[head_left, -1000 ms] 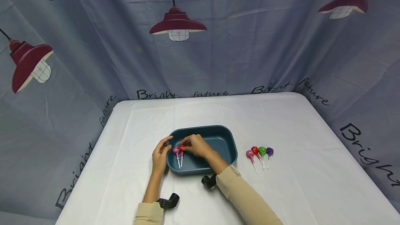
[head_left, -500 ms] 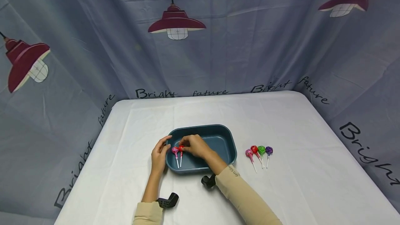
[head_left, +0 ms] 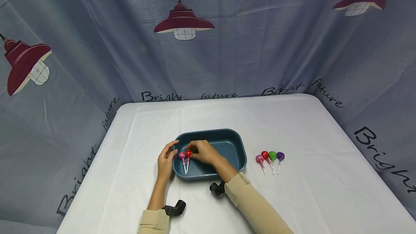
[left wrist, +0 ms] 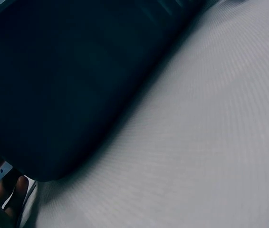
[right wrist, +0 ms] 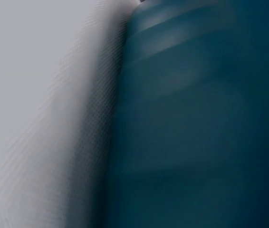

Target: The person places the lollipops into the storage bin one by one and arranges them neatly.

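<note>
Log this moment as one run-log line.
right hand: pinches red lollipop inside blue tray | left hand: touches tray's left rim | pink lollipop: in tray | four lollipops: on table, right of tray

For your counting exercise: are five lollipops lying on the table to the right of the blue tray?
No, only four lollipops lie on the cloth right of the blue tray.
</note>
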A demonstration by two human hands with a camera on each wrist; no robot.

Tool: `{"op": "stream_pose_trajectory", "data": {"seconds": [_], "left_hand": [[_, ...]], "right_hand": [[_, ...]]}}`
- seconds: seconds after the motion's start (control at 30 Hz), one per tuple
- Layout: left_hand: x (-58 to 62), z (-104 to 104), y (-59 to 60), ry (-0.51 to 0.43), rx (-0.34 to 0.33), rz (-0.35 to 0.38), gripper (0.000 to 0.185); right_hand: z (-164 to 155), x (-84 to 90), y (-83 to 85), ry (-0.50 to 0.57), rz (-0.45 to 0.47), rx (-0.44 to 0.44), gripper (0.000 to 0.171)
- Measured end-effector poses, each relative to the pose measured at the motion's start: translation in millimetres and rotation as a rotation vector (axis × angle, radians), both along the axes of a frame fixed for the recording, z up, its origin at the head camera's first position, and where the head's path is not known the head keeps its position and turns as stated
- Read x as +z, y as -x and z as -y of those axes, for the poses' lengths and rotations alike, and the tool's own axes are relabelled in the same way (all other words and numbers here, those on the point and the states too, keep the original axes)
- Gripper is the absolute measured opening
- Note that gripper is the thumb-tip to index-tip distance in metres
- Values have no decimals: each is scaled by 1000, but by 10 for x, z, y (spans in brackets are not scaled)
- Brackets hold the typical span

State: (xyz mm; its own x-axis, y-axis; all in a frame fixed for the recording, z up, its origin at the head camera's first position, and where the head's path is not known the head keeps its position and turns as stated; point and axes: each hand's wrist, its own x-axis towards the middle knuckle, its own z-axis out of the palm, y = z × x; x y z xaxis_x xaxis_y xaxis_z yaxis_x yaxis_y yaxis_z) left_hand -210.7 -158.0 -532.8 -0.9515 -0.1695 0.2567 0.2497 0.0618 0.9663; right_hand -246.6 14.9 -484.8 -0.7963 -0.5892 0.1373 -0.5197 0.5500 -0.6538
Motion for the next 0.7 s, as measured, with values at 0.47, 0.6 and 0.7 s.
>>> {"op": "stream_pose_trajectory", "data": {"seconds": [0.47, 0.6, 0.7], "left_hand": [[47, 9, -16, 2, -14, 38, 29], [186, -21, -87, 4, -26, 52, 29], [282, -54, -123, 21, -29, 57, 30]], "right_hand": [[-123, 85, -27, 18, -22, -40, 29], [-189, 149, -99, 117, 6, -32, 34], [-248, 214, -169, 181, 32, -23, 36]]}}
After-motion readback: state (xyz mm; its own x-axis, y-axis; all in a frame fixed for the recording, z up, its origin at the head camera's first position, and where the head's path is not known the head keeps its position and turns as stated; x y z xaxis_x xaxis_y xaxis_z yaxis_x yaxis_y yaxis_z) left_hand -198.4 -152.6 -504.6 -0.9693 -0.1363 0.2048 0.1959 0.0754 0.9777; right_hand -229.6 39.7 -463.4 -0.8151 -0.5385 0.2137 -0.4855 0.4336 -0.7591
